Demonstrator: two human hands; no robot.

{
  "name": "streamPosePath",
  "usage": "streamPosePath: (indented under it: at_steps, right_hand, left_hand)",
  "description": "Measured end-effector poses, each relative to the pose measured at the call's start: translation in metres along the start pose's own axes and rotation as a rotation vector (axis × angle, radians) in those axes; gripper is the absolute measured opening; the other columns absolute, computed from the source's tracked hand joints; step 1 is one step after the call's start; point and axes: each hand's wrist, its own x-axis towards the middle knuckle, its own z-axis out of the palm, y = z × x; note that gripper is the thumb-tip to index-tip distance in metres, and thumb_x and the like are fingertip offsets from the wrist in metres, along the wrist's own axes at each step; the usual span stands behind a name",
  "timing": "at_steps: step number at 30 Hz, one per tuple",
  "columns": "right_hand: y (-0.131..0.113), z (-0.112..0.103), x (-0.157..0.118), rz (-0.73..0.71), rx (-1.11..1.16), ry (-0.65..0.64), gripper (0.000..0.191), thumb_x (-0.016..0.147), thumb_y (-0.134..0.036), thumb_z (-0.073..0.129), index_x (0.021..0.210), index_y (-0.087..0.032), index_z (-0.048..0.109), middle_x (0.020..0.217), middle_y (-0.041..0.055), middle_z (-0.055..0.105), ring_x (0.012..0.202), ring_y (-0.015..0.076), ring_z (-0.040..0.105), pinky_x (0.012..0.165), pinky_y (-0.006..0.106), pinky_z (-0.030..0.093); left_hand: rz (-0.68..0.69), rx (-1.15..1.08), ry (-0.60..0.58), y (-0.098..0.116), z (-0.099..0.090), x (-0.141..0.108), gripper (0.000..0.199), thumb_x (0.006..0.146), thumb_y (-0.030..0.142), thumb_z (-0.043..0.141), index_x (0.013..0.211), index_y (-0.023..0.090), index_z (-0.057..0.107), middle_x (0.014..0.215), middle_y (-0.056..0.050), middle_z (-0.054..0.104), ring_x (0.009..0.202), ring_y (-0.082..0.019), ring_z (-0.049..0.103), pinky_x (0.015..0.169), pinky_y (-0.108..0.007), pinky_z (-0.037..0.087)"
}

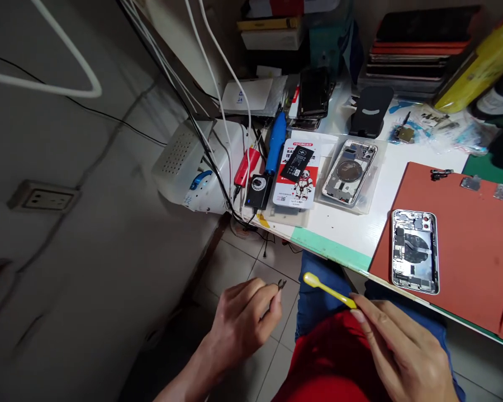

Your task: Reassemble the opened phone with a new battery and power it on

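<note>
While the left hand (245,315) pinches a small metallic part (281,285) between thumb and forefinger, the right hand (406,340) grips a yellow stick (331,292) between thumb and fingers. The stick's rounded end points toward the left hand; the stick and the part are near each other but apart. Both hands are located in front of the surface (350,228), above the lap and the tiled floor (232,250). The exact shape of the metallic part cannot be told.

To the right, an opened phone housing (414,276) lies on a red mat (469,240), close to its front edge. Toward the rear of the mat lie a small black component (441,174) and two silver pieces (470,182). Left of the mat, a second phone housing (339,184) rests on a clear tray (371,198). Beside it, a black battery (297,163) lies on a printed package (283,194). Farther left are a blue tool (275,142), a red-handled tool (247,166) and a black dial unit (259,195).
</note>
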Motion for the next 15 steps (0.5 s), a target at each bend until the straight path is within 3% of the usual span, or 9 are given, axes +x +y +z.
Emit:
streamPosePath:
  at_steps: [2,4,8,15]
  right_hand:
    - [-0.004,0.007,-0.004,-0.016,0.004,-0.014,0.036,0.105,-0.007,0.060,0.140,-0.009,0.065,0.091,0.0095,0.068,0.074,0.0162,0.067,0.066,0.026,0.060]
    - [-0.006,0.014,-0.006,-0.043,0.005,-0.026,0.040,0.103,-0.005,0.061,0.143,-0.009,0.064,0.089,0.0099,0.067,0.074,0.0174,0.067,0.066,0.027,0.060]
    - [-0.004,0.022,-0.005,-0.108,-0.001,-0.058,0.051,0.100,-0.001,0.063,0.150,-0.010,0.060,0.087,0.0099,0.067,0.075,0.0203,0.067,0.064,0.030,0.060]
    - [-0.001,0.021,-0.006,-0.059,0.010,-0.016,0.047,0.101,-0.002,0.062,0.147,-0.010,0.062,0.091,0.0115,0.067,0.077,0.0192,0.066,0.066,0.029,0.061]
  left_hand:
    - [0.159,0.226,0.021,0.003,0.001,0.001,0.020,0.093,-0.003,0.064,0.098,0.016,0.066,0.073,0.002,0.059,0.061,-0.013,0.051,0.062,-0.031,0.041]
    - [0.201,0.275,-0.012,0.005,0.004,0.001,0.020,0.093,-0.003,0.063,0.089,0.017,0.063,0.069,0.002,0.054,0.058,-0.014,0.047,0.058,-0.033,0.039]
    - [0.169,0.261,-0.041,0.006,0.005,-0.002,0.036,0.094,-0.002,0.060,0.070,0.023,0.049,0.064,0.003,0.045,0.056,-0.015,0.043,0.054,-0.035,0.035]
    - [0.102,0.231,-0.094,0.005,0.002,-0.004,0.018,0.098,0.002,0.058,0.093,0.019,0.062,0.073,0.002,0.060,0.059,-0.014,0.056,0.058,-0.031,0.044]
